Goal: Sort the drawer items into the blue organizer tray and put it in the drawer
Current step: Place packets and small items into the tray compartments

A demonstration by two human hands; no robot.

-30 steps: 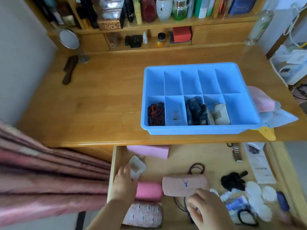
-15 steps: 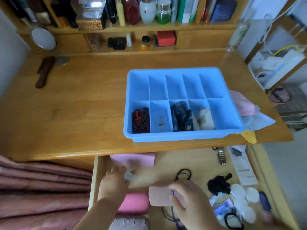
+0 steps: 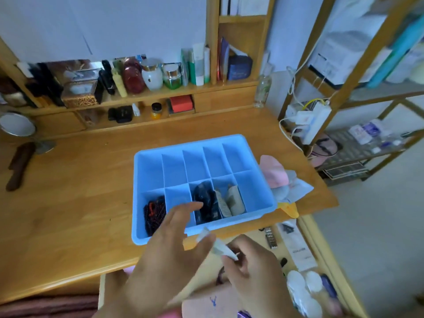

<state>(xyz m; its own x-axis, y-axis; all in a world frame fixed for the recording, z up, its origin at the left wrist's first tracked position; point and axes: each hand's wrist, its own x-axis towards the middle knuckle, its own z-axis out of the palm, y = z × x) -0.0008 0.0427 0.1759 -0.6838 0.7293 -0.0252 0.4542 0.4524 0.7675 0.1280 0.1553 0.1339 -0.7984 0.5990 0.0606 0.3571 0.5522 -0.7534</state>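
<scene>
— Holding what? — The right hand [image 3: 250,269] pinches a small white packet [image 3: 220,246] over the drawer [image 3: 321,246].
— The left hand [image 3: 165,255]? — Fingers spread, empty, above the blue organizer tray [image 3: 206,143] on the desk [image 3: 68,203].

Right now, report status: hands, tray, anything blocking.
Left hand open, fingers spread over the tray's near edge. Right hand pinching a small white packet. Blue organizer tray on desk, back row empty. Nothing blocking.

desk [image 3: 68,203] | on it: blue tray [image 3: 263,193], pink cloth [image 3: 274,172], mirror [image 3: 17,127], dark brush [image 3: 19,165]
</scene>
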